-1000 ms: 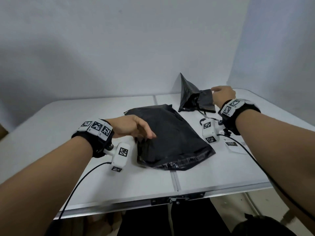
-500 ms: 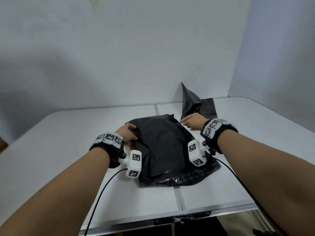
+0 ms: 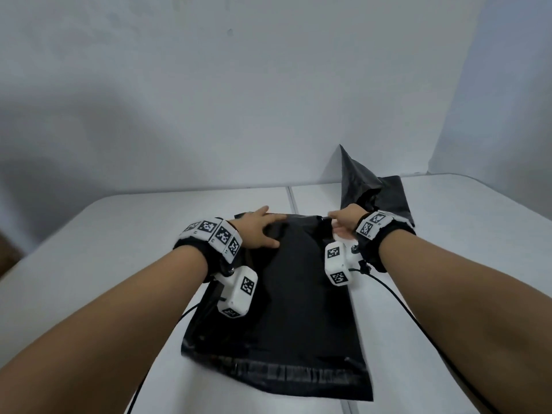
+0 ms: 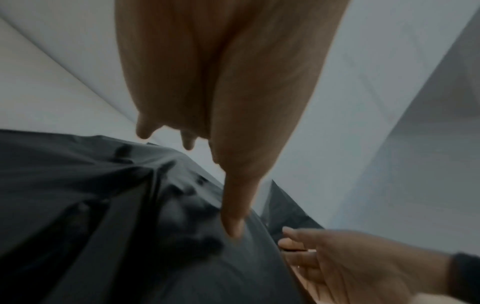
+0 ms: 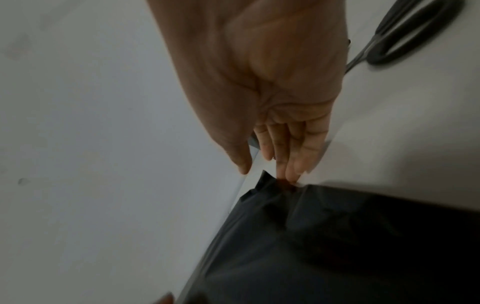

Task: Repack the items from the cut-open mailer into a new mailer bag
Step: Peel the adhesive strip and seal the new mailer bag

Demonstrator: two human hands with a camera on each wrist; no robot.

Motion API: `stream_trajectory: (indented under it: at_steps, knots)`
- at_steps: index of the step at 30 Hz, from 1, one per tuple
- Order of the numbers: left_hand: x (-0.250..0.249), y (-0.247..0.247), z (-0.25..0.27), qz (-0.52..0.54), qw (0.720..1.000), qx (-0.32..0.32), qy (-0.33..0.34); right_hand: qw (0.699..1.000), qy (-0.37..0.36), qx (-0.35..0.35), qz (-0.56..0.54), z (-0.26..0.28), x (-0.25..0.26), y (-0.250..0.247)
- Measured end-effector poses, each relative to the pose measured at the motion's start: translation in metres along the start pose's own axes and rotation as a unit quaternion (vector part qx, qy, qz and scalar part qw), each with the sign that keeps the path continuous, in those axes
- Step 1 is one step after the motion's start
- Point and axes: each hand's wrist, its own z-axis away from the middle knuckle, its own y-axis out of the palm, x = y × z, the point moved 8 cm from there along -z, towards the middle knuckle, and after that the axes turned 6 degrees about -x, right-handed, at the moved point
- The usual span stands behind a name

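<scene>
**Both hands at the far edge of the black mailer**

A black mailer bag (image 3: 286, 309) lies flat on the white bench (image 3: 104, 249), its sealed strip toward the near edge and its far end under the person's hands. The left hand (image 3: 258, 231) rests on the far left part of the bag, fingers spread and fairly straight, its grip released, the thumb tip pressing the plastic in the left wrist view. The right hand (image 3: 343, 224) is at the far right corner; its fingertips (image 5: 291, 172) meet the crumpled edge of the bag there, but blur hides whether they pinch it, so I cannot tell its grip. A second, crumpled black mailer (image 3: 370, 186) stands just beyond the right hand, by the wall. Black-handled scissors (image 5: 405, 39) lie on the bench near the right wrist.
</scene>
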Motion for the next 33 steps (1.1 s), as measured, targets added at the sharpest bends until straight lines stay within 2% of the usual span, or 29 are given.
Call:
stream_trajectory:
  at_steps: [3, 8, 10, 13, 15, 18, 25, 27, 29, 33]
  knots:
    - [-0.004, 0.018, -0.001, -0.085, 0.995, 0.057, -0.006, 1.0, -0.007, -0.01, 0.006, -0.01, 0.0, 0.001]
    - [-0.005, 0.029, 0.004, -0.105, 0.992, 0.069, -0.02, 1.0, -0.027, -0.008, -0.002, -0.019, 0.004, 0.002]
    - [-0.005, 0.03, 0.003, -0.102, 0.992, 0.072, -0.031, 0.998, -0.049, -0.04, -0.012, -0.024, 0.013, 0.001]
    - [-0.007, 0.03, 0.001, -0.102, 0.991, 0.066, -0.053, 0.989, -0.071, -0.132, -0.021, -0.029, 0.022, -0.004]
    - [-0.008, 0.03, -0.001, -0.099, 0.991, 0.054, -0.068, 0.985, -0.079, -0.148, -0.038, -0.034, 0.025, -0.005]
    - [-0.007, 0.025, -0.012, -0.104, 0.99, 0.033, -0.09, 0.99, -0.091, -0.068, -0.078, -0.03, 0.031, -0.002]
    - [0.01, 0.012, -0.042, -0.079, 0.987, 0.0, -0.142, 0.988, -0.08, 0.023, -0.131, 0.001, 0.033, -0.017]
    - [0.01, 0.006, -0.042, -0.079, 0.987, 0.011, -0.139, 0.993, -0.063, 0.023, -0.101, 0.005, 0.029, -0.02]
    - [0.002, 0.003, -0.041, -0.081, 0.99, 0.021, -0.115, 0.997, -0.038, 0.013, -0.069, 0.013, 0.022, -0.025]
    - [-0.023, 0.012, -0.022, -0.102, 0.992, 0.054, -0.058, 0.999, -0.004, 0.039, 0.034, 0.031, 0.003, -0.025]
